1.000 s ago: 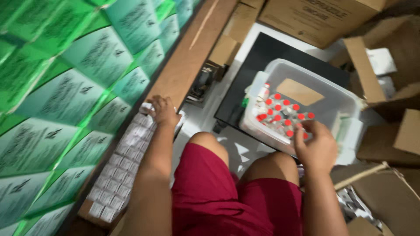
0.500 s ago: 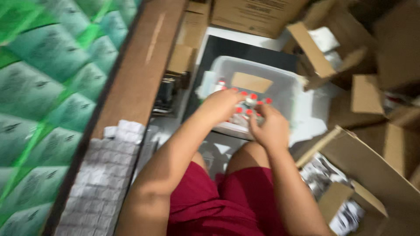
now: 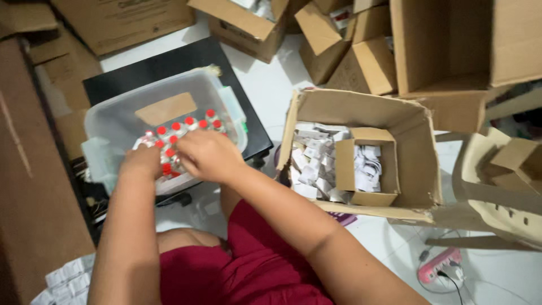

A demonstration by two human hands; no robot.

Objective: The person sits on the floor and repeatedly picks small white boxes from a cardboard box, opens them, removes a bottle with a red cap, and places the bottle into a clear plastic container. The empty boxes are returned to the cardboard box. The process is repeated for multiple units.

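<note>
both hands are inside a clear plastic tub (image 3: 223, 90) that sits on a black flat surface (image 3: 164, 62) on the white floor (image 3: 271, 85). the tub is a long rectangle, and its long axis runs from the lower left to the upper right of the view. in it stand many small vials with red caps (image 3: 186, 125); they are upright, caps pointing up toward the camera, packed in rows that follow the same diagonal as the tub. a brown cardboard piece (image 3: 165, 108) lies flat in the tub just behind the vials.

the left hand (image 3: 141, 162) rests at the near left end of the vial group, fingers bent down over them and touching them; i cannot tell if it really grips any. the right hand (image 3: 208, 155) lies just beside it, knuckles up, fingers curled over the near vials, and the fingertips are hidden, so whether it is clamped on a vial i cannot tell. the two hands almost touch each other.

to the right of the tub, on the floor, there is an open cardboard box (image 3: 418, 147) full of folded white paper leaflets (image 3: 313, 164), with a smaller cardboard box (image 3: 345, 164) standing inside it. more empty cartons (image 3: 440, 39) lie behind. the person sits low and wears red shorts (image 3: 248, 265). a pink power strip (image 3: 437, 265) lies on the floor at the lower right
</note>
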